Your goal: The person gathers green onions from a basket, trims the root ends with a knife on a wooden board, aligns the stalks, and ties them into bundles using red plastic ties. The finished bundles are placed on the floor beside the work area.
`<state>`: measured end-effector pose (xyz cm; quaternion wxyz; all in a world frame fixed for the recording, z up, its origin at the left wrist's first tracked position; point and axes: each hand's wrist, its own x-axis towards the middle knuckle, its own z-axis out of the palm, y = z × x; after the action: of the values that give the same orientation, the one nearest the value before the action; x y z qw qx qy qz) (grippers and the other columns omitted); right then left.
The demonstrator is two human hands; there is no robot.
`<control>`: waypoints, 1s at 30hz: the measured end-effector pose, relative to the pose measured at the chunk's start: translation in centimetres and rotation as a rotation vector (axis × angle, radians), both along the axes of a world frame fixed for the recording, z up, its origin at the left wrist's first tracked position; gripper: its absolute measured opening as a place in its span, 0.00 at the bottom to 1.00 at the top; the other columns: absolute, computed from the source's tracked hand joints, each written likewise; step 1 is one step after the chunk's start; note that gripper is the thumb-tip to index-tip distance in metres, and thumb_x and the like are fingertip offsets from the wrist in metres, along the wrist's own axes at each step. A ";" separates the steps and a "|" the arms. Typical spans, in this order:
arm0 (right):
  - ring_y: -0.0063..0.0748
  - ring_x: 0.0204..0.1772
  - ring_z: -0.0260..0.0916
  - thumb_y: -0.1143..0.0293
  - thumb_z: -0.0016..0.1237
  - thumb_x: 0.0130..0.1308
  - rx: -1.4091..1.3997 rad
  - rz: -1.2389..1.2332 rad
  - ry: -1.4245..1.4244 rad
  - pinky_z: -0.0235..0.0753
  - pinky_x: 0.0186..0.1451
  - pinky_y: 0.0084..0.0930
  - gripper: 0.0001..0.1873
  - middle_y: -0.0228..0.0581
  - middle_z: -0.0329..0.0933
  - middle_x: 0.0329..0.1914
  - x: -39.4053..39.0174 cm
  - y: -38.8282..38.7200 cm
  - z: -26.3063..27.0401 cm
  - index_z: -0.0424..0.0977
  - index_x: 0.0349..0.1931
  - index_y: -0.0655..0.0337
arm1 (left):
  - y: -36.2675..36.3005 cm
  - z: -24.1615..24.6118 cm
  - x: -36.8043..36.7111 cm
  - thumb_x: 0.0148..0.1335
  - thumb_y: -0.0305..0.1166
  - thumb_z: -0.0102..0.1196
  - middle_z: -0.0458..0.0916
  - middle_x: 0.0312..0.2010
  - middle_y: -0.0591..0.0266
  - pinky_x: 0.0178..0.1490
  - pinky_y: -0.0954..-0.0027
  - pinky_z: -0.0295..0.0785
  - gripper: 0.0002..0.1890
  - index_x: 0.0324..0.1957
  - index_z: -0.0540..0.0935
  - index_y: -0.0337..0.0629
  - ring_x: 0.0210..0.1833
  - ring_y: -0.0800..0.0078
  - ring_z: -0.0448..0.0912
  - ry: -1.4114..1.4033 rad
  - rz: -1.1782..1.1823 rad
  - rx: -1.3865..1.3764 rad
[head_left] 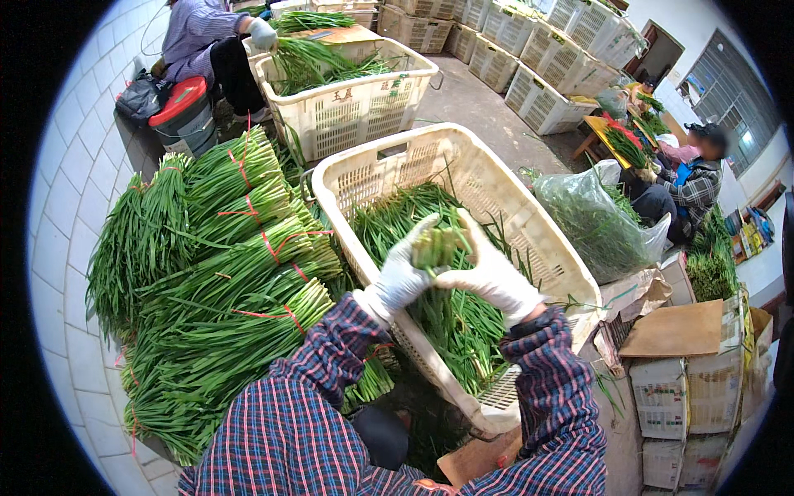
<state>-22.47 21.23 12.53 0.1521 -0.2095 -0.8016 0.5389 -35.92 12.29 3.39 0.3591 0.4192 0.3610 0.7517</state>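
My left hand [403, 273], in a white glove, is closed around one side of a bunch of garlic chives [435, 248], its cut pale ends facing up towards me. From the other side my right hand [493, 273], gloved too, curves its fingers and thumb about the same bunch. Both hands are above a large cream plastic crate [552, 248]. Loose garlic chives [403, 214] lie in the crate beneath them. The lower part of the held bunch is blurred and partly hidden by my hands.
Bundles of chives tied with red string [248, 217] are piled at left by the tiled wall [62, 279]. Another crate [347, 118] stands ahead, beside a seated person [201, 43]. At right are a clear plastic bag of greens [595, 217], another person [688, 186] and stacked crates [657, 397].
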 end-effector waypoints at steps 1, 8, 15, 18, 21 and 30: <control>0.32 0.63 0.64 0.60 0.70 0.42 -0.086 0.084 0.074 0.63 0.65 0.28 0.59 0.46 0.65 0.63 -0.7 -1.3 -0.2 0.43 0.70 0.65 | -0.1 0.0 1.5 0.50 0.22 0.64 0.72 0.54 0.66 0.60 0.72 0.67 0.41 0.67 0.59 0.42 0.55 0.75 0.71 0.001 0.001 0.076; 0.23 0.46 0.71 0.74 0.60 0.54 -0.397 -0.229 0.233 0.71 0.53 0.22 0.27 0.34 0.74 0.46 2.6 -7.3 -1.4 0.67 0.55 0.67 | -3.7 1.0 8.0 0.49 0.26 0.60 0.69 0.52 0.55 0.65 0.70 0.59 0.51 0.70 0.41 0.37 0.55 0.65 0.69 0.392 0.133 -0.122; 0.24 0.43 0.74 0.81 0.57 0.53 -0.088 -0.270 0.316 0.74 0.49 0.23 0.12 0.35 0.79 0.40 7.9 -15.8 3.2 0.77 0.39 0.62 | -17.5 7.7 11.8 0.53 0.25 0.59 0.60 0.65 0.49 0.72 0.65 0.48 0.38 0.66 0.58 0.33 0.70 0.59 0.57 0.423 0.156 -0.049; 0.35 0.46 0.76 0.83 0.58 0.47 0.385 -0.138 0.393 0.75 0.50 0.28 0.11 0.42 0.79 0.39 11.0 -21.0 6.4 0.77 0.33 0.61 | -24.1 9.1 13.9 0.60 0.32 0.55 0.67 0.62 0.56 0.69 0.60 0.56 0.31 0.64 0.62 0.37 0.67 0.63 0.63 -0.412 -0.013 0.024; 0.42 0.42 0.79 0.80 0.59 0.46 0.673 0.003 0.400 0.73 0.54 0.43 0.09 0.37 0.80 0.31 14.3 -26.1 8.2 0.74 0.27 0.61 | -28.6 8.1 14.3 0.65 0.51 0.49 0.72 0.57 0.55 0.62 0.55 0.67 0.31 0.61 0.66 0.39 0.60 0.61 0.71 -0.935 -0.189 -0.222; 0.35 0.45 0.73 0.68 0.49 0.46 0.872 0.231 0.254 0.67 0.61 0.42 0.10 0.34 0.73 0.33 19.1 -37.7 3.1 0.72 0.31 0.57 | -28.8 5.2 19.4 0.65 0.56 0.45 0.78 0.51 0.52 0.56 0.55 0.71 0.30 0.59 0.72 0.43 0.50 0.56 0.79 -1.327 -1.219 -0.498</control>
<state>-3.33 -16.44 15.68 0.2620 0.0321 -0.9464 0.1864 -16.57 -16.54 8.60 0.9037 -0.0677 -0.0493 0.4199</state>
